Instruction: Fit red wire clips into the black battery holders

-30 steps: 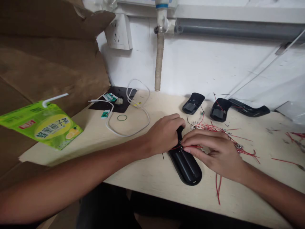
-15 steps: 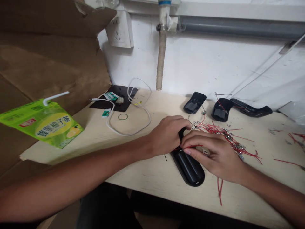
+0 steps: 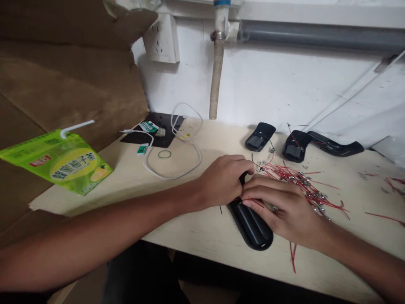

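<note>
A glossy black plastic housing lies on the table, its rounded end toward me and its upper part covered by my hands. My left hand is closed around that upper part, fingers curled over it. Close against it, my right hand pinches a thin red wire between thumb and forefinger at the housing's middle. Where the wire's inner end goes is hidden by my fingers. A short black wire sticks out below my left hand.
Red wires with metal terminals lie piled beyond my right hand. Black housings and a curved black part stand along the wall. At left are a white cable, a green drink pouch and cardboard.
The outer end of the red wire has dipped downward beside my right thumb. My hands stay at the housing's middle, and the whole view has shifted slightly.
</note>
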`<state>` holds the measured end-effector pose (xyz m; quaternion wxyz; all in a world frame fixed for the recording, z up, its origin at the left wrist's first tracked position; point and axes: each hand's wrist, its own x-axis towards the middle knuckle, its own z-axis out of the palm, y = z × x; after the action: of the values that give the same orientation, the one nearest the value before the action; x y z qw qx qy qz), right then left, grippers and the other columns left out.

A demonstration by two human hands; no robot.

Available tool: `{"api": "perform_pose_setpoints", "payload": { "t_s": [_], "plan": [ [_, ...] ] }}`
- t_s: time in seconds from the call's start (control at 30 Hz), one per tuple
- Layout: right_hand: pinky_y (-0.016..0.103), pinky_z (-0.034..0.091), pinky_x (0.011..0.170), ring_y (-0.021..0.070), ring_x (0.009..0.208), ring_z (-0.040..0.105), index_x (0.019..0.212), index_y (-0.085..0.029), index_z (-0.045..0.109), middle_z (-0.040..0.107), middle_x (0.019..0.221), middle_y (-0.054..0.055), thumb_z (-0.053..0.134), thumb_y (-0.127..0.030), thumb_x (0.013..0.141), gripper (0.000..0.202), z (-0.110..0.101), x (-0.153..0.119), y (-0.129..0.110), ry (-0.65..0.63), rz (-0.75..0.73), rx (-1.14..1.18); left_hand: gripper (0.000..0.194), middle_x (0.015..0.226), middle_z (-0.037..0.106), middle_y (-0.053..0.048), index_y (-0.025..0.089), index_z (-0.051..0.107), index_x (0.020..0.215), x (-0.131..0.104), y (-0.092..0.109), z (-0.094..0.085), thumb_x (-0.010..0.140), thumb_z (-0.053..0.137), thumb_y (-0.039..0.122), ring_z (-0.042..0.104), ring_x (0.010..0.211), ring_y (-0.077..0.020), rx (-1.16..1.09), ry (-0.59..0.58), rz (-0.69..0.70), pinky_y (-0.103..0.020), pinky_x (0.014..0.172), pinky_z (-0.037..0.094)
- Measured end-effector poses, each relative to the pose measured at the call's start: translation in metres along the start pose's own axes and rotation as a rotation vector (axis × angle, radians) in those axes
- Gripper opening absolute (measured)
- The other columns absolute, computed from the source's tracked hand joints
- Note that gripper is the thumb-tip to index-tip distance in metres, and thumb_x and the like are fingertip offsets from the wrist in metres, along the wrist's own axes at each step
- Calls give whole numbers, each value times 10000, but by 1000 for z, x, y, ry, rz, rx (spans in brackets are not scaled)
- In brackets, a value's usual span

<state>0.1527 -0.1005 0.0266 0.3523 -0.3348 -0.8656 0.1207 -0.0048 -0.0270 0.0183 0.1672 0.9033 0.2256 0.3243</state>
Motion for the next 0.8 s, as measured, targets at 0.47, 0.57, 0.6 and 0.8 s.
{"api": "perform_pose_setpoints", "payload": {
  "t_s": [0.47, 0.57, 0.6, 0.8],
  "plan": [
    [328, 521, 631, 175, 700, 586, 919, -165, 608, 636, 746, 54, 515, 4, 825, 214, 15, -2, -2, 181, -203, -80, 338, 821, 660, -56, 137, 627, 843, -3, -1, 0, 678, 371, -9, 615, 749, -156, 168, -65, 30, -259, 679, 482],
    [323, 510, 609, 168, 685, 578, 922, -178, 623, 644, 760, 49, 498, -23, 838, 216, 15, -3, -1, 176, -166, -51, 339, 830, 669, -52, 144, 628, 849, -2, -2, 0, 678, 378, -8, 616, 749, -150, 168, -59, 32, -256, 687, 485],
    [320, 508, 609, 164, 681, 579, 912, -182, 627, 644, 755, 45, 493, -31, 843, 213, 15, -3, -1, 179, -141, -40, 344, 825, 669, -48, 147, 629, 850, -2, -2, 0, 673, 379, -10, 613, 740, -146, 168, -54, 36, -251, 681, 483],
    [321, 512, 633, 154, 693, 585, 900, -194, 627, 634, 762, 36, 518, -36, 833, 203, 17, -6, 1, 232, -90, 19, 377, 812, 665, -46, 138, 636, 877, -2, -3, 0, 658, 380, -31, 604, 726, -137, 149, -30, 54, -238, 667, 476]
  ]
}}
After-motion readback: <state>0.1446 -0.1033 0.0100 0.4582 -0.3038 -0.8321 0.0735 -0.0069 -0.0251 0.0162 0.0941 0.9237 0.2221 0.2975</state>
